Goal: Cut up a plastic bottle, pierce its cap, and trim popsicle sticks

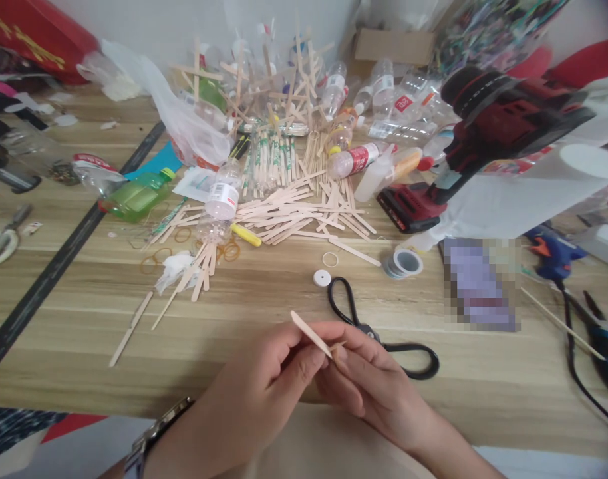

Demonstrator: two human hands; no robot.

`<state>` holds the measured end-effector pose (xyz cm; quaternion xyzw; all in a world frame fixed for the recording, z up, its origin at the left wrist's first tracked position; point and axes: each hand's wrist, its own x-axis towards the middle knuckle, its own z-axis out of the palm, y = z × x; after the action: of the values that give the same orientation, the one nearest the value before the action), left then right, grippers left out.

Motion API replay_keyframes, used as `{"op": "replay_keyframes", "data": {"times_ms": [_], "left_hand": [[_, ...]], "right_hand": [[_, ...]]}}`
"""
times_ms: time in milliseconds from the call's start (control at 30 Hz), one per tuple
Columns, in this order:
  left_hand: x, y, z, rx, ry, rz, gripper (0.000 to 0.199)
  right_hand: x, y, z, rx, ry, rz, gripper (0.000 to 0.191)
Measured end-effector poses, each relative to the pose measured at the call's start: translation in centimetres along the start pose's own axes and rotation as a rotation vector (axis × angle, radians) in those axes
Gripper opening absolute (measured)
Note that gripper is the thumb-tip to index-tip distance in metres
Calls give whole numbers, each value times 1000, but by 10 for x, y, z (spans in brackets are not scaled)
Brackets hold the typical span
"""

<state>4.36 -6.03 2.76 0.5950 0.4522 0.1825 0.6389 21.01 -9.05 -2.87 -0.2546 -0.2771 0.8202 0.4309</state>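
Note:
A short wooden stick (310, 332) is pinched between my left thumb and fingers, its rounded end pointing up and left. My left hand (279, 372), with a watch (159, 429) on its wrist, meets my right hand (371, 376) near the table's front edge. The fingertips of my right hand close on the stick's lower end, where a small pale sliver juts out. Black-handled scissors (414, 359) lie just behind my right hand, their blades hidden. A white disc (322, 278) and a pale ring (330, 259) rest beyond the hands.
Loose wooden sticks (289, 213) are heaped mid-table, with plastic bottles (221, 199) around them. A red and black drill (483, 133) stands at the right, near a wire spool (406, 263) and a blue glue gun (553, 253). White-handled scissors (2, 246) lie far left.

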Motion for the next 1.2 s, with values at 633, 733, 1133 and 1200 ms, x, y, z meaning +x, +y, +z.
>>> {"op": "replay_keyframes", "data": {"times_ms": [633,733,1133,1200], "left_hand": [[3,-3,3,-518,-203,-100,37],[4,-3,3,-520,-190,-145,37],[9,-5,-1,-490,-230,-137,40],[9,-6,-1,-476,-223,-94,37]], "right_hand": [[-2,-14,9,413,-130,264,13],[-2,-14,10,436,-114,253,15],[-4,-6,7,489,-103,264,12],[-3,-5,7,471,-95,254,12]]}}
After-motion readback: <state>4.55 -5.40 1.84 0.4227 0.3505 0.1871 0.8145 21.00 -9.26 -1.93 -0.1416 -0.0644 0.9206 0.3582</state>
